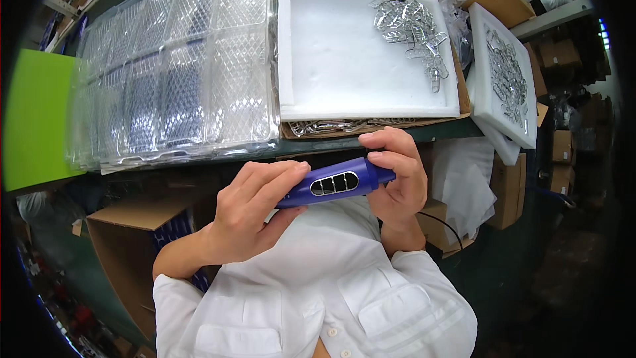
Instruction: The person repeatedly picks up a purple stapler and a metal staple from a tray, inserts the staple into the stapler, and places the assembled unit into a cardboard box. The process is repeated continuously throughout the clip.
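Both hands hold a blue-purple tube-shaped handle (333,183) crosswise in front of my chest. An oval black panel with a silver rim and several button sections faces up on it; the kind of appliance is not clear. My left hand (250,207) is closed around its left end, thumb below and fingers on top. At the narrower right end, my right hand (399,182) has its fingers curled around the tip. A thin black cord (445,221) curves out below my right hand; whether it joins the handle is hidden.
Ahead lies a white foam tray (344,73) with shiny bent metal pieces (412,30). Left of it are stacked clear plastic trays (172,73) and a green panel (36,119). Another foam tray (487,86) leans at right. Open cardboard box (122,225) stands lower left.
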A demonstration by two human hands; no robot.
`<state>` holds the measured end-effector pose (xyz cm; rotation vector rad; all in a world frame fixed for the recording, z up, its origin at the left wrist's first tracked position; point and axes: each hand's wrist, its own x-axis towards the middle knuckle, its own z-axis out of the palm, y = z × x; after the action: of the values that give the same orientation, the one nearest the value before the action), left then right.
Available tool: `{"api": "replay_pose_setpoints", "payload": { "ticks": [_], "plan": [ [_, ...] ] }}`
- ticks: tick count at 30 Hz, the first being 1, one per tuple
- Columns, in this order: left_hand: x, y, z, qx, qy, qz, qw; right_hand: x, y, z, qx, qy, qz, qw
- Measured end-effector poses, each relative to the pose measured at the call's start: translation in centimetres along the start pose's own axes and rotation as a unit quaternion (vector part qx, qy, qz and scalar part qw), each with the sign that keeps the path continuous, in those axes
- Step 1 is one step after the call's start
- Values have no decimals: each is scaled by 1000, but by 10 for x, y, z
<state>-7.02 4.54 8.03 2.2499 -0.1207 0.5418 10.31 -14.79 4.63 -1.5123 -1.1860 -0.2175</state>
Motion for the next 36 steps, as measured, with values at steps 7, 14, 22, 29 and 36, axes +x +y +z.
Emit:
{"api": "replay_pose_setpoints", "payload": {
  "ticks": [7, 14, 22, 29, 36],
  "plan": [
    [26, 2, 3, 49, 3, 14, 999, -1, 25, -14, -159, 67, 63, 983],
    [56, -1, 1, 72, -12, 8, 997, 20, 112, -86, -502, 35, 171, 847],
    [121, -35, -24, 129, -7, -34, 991, 39, 114, -96, -517, -52, 156, 840],
    [301, -217, -55, 174, 57, -134, 974, 34, 122, -86, -445, -58, 148, 881],
    [337, -276, -92, 209, 224, -92, 947, 33, 122, -92, -421, -40, 150, 894]
  ]
}}
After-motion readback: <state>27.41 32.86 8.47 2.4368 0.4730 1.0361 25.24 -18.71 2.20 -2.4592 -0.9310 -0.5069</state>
